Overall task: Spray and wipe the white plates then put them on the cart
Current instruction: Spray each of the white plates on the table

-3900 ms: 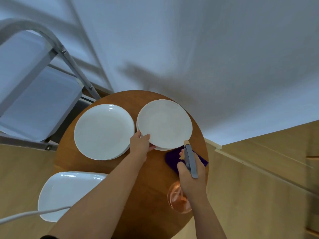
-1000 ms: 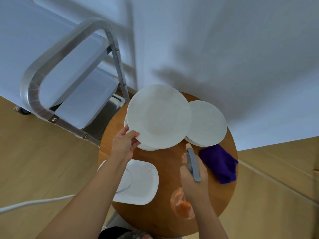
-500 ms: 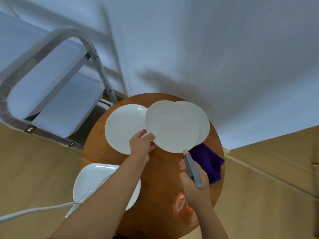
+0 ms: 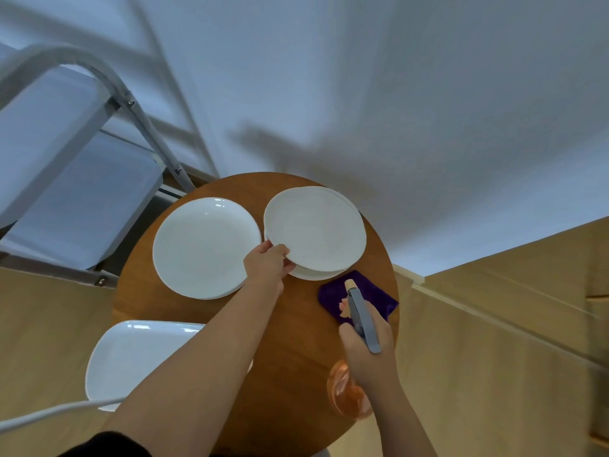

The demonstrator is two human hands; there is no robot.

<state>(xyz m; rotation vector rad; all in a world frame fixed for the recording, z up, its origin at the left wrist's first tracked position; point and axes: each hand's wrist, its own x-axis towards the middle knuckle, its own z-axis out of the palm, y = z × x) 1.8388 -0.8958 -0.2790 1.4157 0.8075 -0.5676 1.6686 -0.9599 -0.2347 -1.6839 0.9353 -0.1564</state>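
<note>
**Plate brought back over the right stack**

The left hand (image 4: 267, 263) pinches the rim of the top white plate (image 4: 314, 228), which half a second ago was lifted between the stacks and now sits over the right stack. The right hand (image 4: 369, 349) is closed around the spray bottle (image 4: 361, 319), aimed at it. Spraying seems next; the cart (image 4: 82, 179) waits at the left.

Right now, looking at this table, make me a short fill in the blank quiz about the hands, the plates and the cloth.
1. The left hand grips the rim of the top plate of a ____.
2. The right hand holds a ____ bottle, nozzle toward the plates.
3. The cloth lying on the round table is ____ in colour.
4. The rectangular dish sits at the table's ____ edge.

Missing words: stack; spray; purple; near left
</note>
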